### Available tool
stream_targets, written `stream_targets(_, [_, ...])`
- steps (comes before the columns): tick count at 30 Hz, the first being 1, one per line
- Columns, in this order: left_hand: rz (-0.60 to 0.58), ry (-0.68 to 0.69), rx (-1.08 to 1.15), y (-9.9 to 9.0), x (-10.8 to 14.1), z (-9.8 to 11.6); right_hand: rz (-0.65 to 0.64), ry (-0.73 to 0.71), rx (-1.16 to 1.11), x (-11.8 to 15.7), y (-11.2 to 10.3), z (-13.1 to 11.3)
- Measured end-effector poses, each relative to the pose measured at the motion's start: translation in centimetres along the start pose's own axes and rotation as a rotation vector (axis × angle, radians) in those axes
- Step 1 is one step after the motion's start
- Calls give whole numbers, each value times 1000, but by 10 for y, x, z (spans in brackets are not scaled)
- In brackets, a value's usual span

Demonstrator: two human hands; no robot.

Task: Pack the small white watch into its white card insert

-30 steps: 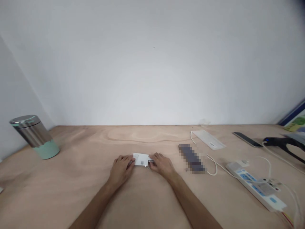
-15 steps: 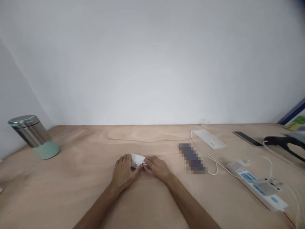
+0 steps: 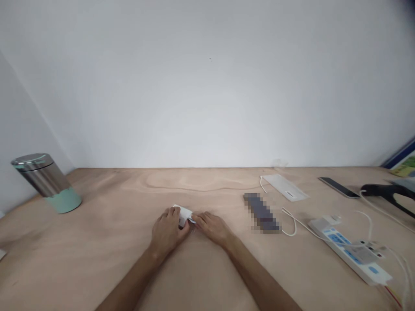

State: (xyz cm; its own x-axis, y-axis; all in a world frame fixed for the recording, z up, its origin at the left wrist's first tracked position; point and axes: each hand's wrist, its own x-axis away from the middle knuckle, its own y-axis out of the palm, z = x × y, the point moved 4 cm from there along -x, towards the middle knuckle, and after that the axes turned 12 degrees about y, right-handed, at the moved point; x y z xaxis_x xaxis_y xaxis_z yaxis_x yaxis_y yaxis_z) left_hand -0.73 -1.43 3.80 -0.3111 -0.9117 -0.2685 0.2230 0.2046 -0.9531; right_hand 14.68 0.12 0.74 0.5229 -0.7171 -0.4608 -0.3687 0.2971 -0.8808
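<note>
A small white box-like item (image 3: pixel 184 212) lies low over the table between my hands. My left hand (image 3: pixel 167 229) is closed around its left side, thumb along the near edge. At its right end, the fingers of my right hand (image 3: pixel 210 226) pinch a thin pale flap or edge. The box's exact kind is hard to make out, since my fingers cover much of it. A faint clear scrap shows on the wood just below the fingertips.
A steel and mint-green tumbler (image 3: pixel 48 183) stands at the left. To the right lie a pixelated phone-shaped thing (image 3: pixel 262 214), a clear tray (image 3: pixel 285 186), a dark phone (image 3: pixel 337 187), a white power strip (image 3: pixel 352 252) with cables, and a black handle-like object (image 3: pixel 385 192).
The white item has tilted and shifted slightly left in my left hand. My right fingers have drawn its right end a little, and more of its white top shows.
</note>
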Motion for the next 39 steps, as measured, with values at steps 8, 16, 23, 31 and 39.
stream_targets(8, [-10,-94,-137,-5,0,-13,1,231,-214,2,-11,14])
stream_targets(16, [-28,-83,-220,-4,-2,-20,106,659,-817,2,-12,29])
stream_targets(23, [-20,-99,-201,-4,-4,-19,-29,869,-1276,-1,3,19])
stream_targets(31, [177,88,-157,-4,-4,-18,-23,961,-1264,-1,3,22])
stream_targets(39, [308,379,262,9,2,2,-31,893,-1378,-1,1,17])
